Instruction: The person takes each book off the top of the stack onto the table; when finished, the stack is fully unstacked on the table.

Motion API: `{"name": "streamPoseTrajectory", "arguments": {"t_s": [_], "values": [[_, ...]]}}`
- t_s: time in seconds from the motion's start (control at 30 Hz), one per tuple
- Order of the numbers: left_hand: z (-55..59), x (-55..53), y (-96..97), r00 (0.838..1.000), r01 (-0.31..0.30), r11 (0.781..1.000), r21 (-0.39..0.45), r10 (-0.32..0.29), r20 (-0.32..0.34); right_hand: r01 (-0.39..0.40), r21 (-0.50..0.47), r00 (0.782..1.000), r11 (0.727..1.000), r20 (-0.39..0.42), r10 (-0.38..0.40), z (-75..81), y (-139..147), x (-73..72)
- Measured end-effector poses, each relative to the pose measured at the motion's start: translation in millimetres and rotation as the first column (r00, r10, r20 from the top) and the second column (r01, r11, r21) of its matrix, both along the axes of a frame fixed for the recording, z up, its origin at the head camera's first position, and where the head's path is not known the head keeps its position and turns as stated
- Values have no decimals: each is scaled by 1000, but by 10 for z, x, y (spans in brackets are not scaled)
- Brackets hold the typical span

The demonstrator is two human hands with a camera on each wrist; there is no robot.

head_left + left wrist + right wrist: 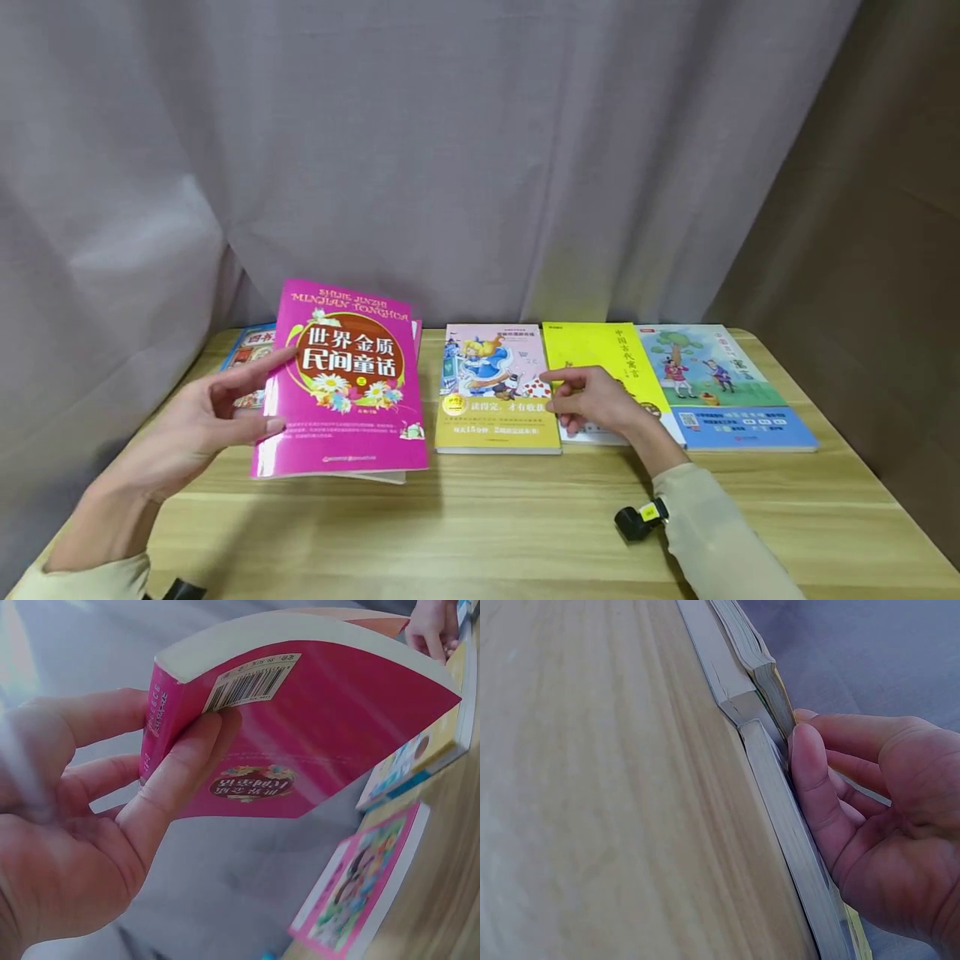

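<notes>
My left hand [176, 425] grips a magenta paperback book [341, 442] by its spine side, tilted up above the table. In the left wrist view, the thumb [176, 769] lies on the back cover near the barcode, with the other fingers on the far side. My right hand [596, 400] is at the right edge of a pink and yellow book [498, 417] with a girl in blue on its cover. The right wrist view shows its thumb and forefinger pinching the edge of the upper book [759, 671].
A yellow book [592, 346] and a blue and green book [738, 425] lie to the right on the wooden table [525, 525]. Partly hidden behind the magenta book are a blue-edged book [255, 337] and a pink-bordered book [360, 877]. Grey curtain [450, 167] hangs behind.
</notes>
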State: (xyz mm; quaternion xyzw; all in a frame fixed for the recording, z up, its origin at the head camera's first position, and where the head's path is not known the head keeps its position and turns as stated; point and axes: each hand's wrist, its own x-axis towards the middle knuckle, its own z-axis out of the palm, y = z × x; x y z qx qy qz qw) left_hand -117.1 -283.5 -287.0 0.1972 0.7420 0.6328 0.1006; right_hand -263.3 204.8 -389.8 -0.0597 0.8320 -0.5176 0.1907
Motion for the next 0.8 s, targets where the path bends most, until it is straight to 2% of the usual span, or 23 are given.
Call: {"name": "streamPoseTrajectory", "arguments": {"t_s": [0.17,0.27,0.37,0.4,0.5,0.57,0.63,0.67,0.73,0.8], "values": [[-41,181,-275,1000,9,999,43,-10,19,6,4,1000,1000,4,-6,-21,17,7],[-118,276,-477,997,47,994,95,-52,50,10,7,1000,1000,7,-10,-24,27,6],[-226,370,-691,995,57,992,112,-66,75,10,10,1000,1000,11,-10,-22,33,1],[-269,402,-767,995,50,993,109,-59,84,12,10,1000,1000,13,-12,-19,33,0],[-395,506,-981,991,-26,994,102,12,136,7,13,1000,1000,12,-8,-15,32,-3],[-499,562,-1133,986,-44,989,140,20,168,9,15,1000,1000,11,-9,-11,26,-3],[-586,612,-1262,976,-66,983,171,28,216,0,18,1000,1000,3,0,-10,25,-4],[-627,631,-1325,971,-54,979,195,6,240,2,19,1000,1000,4,-3,-9,24,-5],[-704,658,-1425,958,1,962,274,-79,275,4,17,1000,1000,5,-4,-8,24,-5],[-761,680,-1500,931,8,951,309,-120,346,5,15,1000,1000,7,-6,-11,26,-8]]}}
